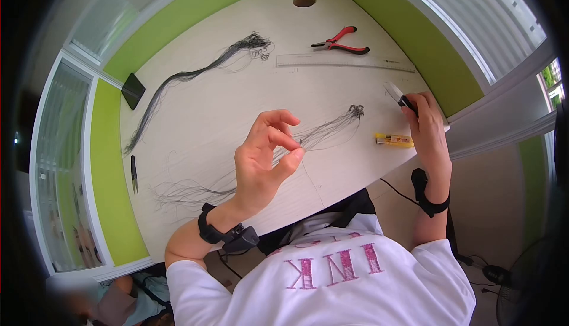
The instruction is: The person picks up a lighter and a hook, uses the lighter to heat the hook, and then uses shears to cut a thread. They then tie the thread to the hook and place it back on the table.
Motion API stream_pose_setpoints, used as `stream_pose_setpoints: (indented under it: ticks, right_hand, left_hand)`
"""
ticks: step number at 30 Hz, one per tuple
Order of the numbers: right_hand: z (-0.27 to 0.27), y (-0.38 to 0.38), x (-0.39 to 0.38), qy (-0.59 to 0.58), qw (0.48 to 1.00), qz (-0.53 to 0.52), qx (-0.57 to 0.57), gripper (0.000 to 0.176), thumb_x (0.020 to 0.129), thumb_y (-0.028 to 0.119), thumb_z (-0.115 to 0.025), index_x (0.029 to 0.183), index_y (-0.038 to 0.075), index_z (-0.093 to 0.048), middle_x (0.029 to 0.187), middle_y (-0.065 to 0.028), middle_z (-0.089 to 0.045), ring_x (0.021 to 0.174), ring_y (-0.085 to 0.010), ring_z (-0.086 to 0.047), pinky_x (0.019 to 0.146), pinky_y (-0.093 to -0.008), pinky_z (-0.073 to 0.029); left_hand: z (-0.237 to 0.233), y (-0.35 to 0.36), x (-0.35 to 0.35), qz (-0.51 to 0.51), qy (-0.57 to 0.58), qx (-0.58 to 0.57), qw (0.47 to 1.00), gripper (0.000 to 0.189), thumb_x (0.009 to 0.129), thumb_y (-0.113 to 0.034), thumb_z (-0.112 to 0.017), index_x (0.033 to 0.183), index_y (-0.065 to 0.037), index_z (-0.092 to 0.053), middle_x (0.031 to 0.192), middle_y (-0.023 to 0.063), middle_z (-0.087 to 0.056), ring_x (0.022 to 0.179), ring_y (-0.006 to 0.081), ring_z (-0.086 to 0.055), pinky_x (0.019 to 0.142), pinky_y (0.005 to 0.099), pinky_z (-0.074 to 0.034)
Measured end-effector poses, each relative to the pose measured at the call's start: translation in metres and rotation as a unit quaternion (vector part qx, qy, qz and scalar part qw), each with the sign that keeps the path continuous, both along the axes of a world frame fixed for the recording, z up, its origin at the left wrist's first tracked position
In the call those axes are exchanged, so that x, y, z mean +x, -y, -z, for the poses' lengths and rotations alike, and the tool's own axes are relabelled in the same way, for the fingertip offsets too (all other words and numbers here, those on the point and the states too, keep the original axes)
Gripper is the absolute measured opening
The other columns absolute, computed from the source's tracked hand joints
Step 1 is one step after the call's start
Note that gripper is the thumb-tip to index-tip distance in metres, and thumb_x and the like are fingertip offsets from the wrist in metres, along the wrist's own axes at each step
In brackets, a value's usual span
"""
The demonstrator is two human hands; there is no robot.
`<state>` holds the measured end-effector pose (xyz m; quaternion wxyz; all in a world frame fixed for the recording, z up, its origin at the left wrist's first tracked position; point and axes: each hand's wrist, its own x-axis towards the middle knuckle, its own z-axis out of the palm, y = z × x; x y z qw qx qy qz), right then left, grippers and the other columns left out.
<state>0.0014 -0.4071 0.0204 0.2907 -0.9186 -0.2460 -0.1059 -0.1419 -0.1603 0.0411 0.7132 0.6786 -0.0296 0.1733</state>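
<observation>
The left hand (267,157) is pinching 1 thin strand (312,181) just above the loose bundle (332,127) on the table (195,112). Well apart, the right hand (428,130) is gripping a small cutter (396,93). I reckon the strand is risking slipping free or snagging the bundle.

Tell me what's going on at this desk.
A person's left hand pinches a thin dark strand above a loose bundle of fine dark fibres on the white wooden desk. The right hand grips a small black-handled tool with a pale tip. Red-handled pliers, a clear plastic ruler and a small yellow object lie untouched nearby.
</observation>
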Motion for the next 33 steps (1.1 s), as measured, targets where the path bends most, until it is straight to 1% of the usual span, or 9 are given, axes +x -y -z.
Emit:
stream_pose_setpoints:
  ticks: [2, 3, 5, 7, 9, 13, 17, 20, 33]
  right_hand:
    - [-0.016, -0.013, -0.018, -0.129, 0.968, -0.047, 0.210, 0.017, 0.089, 0.008, -0.055, 0.101, -0.003, -0.053, 0.088, -0.0100, -0.053, 0.074, -0.0188, -0.055, 0.066, -0.0288, -0.046]
    - [-0.022, -0.016, -0.031, -0.236, 0.938, -0.066, 0.244, 0.019, 0.091, 0.010, -0.052, 0.105, -0.002, -0.052, 0.088, -0.0068, -0.053, 0.079, -0.0125, -0.052, 0.071, -0.0260, -0.044]
    - [-0.027, -0.035, -0.057, -0.326, 0.838, -0.176, 0.401, 0.022, 0.093, 0.013, -0.051, 0.110, -0.001, -0.050, 0.091, -0.0053, -0.054, 0.082, -0.0097, -0.048, 0.077, -0.0233, -0.041]
    - [-0.031, -0.049, -0.078, -0.370, 0.791, -0.256, 0.415, 0.025, 0.095, 0.017, -0.047, 0.112, -0.001, -0.050, 0.097, -0.0036, -0.056, 0.085, -0.0089, -0.047, 0.080, -0.0231, -0.039]
    - [-0.022, -0.055, -0.082, -0.388, 0.785, -0.305, 0.375, 0.029, 0.096, 0.021, -0.044, 0.114, -0.001, -0.050, 0.101, -0.0036, -0.057, 0.085, -0.0089, -0.047, 0.079, -0.0227, -0.040]
    - [-0.017, -0.070, -0.093, -0.393, 0.786, -0.303, 0.370, 0.032, 0.096, 0.026, -0.043, 0.106, -0.002, -0.054, 0.097, -0.0077, -0.060, 0.083, -0.0121, -0.052, 0.076, -0.0242, -0.042]
    - [-0.019, -0.075, -0.097, -0.330, 0.856, -0.259, 0.302, 0.027, 0.093, 0.024, -0.051, 0.098, -0.001, -0.058, 0.079, -0.0100, -0.060, 0.069, -0.0160, -0.055, 0.062, -0.0267, -0.043]
    - [-0.017, -0.078, -0.096, -0.276, 0.871, -0.242, 0.325, 0.025, 0.090, 0.023, -0.056, 0.094, -0.001, -0.060, 0.071, -0.0091, -0.058, 0.061, -0.0164, -0.052, 0.056, -0.0272, -0.042]
    - [-0.021, -0.083, -0.098, -0.270, 0.873, -0.219, 0.343, 0.023, 0.086, 0.020, -0.061, 0.091, -0.003, -0.062, 0.067, -0.0065, -0.058, 0.057, -0.0102, -0.048, 0.051, -0.0238, -0.038]
  left_hand:
    - [-0.001, -0.002, 0.001, -0.007, 0.011, 0.012, 1.000, 0.008, 0.072, 0.000, -0.057, 0.072, -0.006, -0.053, 0.113, 0.0086, -0.049, 0.094, 0.0155, -0.045, 0.085, 0.0311, -0.036]
    - [-0.001, -0.002, 0.001, -0.009, 0.024, 0.021, 0.999, 0.008, 0.071, 0.000, -0.056, 0.071, -0.007, -0.052, 0.113, 0.0093, -0.050, 0.095, 0.0163, -0.045, 0.085, 0.0319, -0.036]
    - [-0.002, -0.004, 0.002, -0.007, 0.035, 0.035, 0.999, 0.009, 0.070, 0.001, -0.055, 0.070, -0.007, -0.051, 0.112, 0.0106, -0.050, 0.097, 0.0171, -0.046, 0.087, 0.0331, -0.036]
    - [-0.002, -0.006, 0.002, -0.005, 0.047, 0.049, 0.998, 0.010, 0.069, 0.001, -0.054, 0.070, -0.007, -0.049, 0.111, 0.0120, -0.051, 0.100, 0.0179, -0.046, 0.088, 0.0343, -0.035]
    - [-0.001, -0.009, 0.001, 0.014, 0.070, 0.050, 0.996, 0.011, 0.070, 0.004, -0.056, 0.071, -0.005, -0.051, 0.109, 0.0142, -0.055, 0.105, 0.0221, -0.047, 0.088, 0.0379, -0.035]
    - [0.001, -0.012, 0.003, 0.025, 0.115, 0.056, 0.992, 0.013, 0.069, 0.006, -0.056, 0.072, -0.005, -0.050, 0.106, 0.0151, -0.056, 0.105, 0.0230, -0.048, 0.090, 0.0388, -0.035]
    - [0.000, -0.011, 0.002, 0.046, 0.126, 0.051, 0.990, 0.015, 0.069, 0.008, -0.055, 0.072, -0.005, -0.049, 0.104, 0.0156, -0.055, 0.104, 0.0229, -0.048, 0.091, 0.0401, -0.036]
    - [-0.003, -0.008, 0.001, 0.043, 0.111, 0.050, 0.992, 0.014, 0.068, 0.006, -0.054, 0.071, -0.006, -0.048, 0.101, 0.0144, -0.055, 0.103, 0.0235, -0.047, 0.093, 0.0411, -0.034]
    - [-0.004, -0.006, 0.000, 0.058, 0.099, 0.046, 0.992, 0.011, 0.068, 0.003, -0.053, 0.070, -0.006, -0.047, 0.096, 0.0133, -0.054, 0.098, 0.0240, -0.045, 0.089, 0.0409, -0.035]
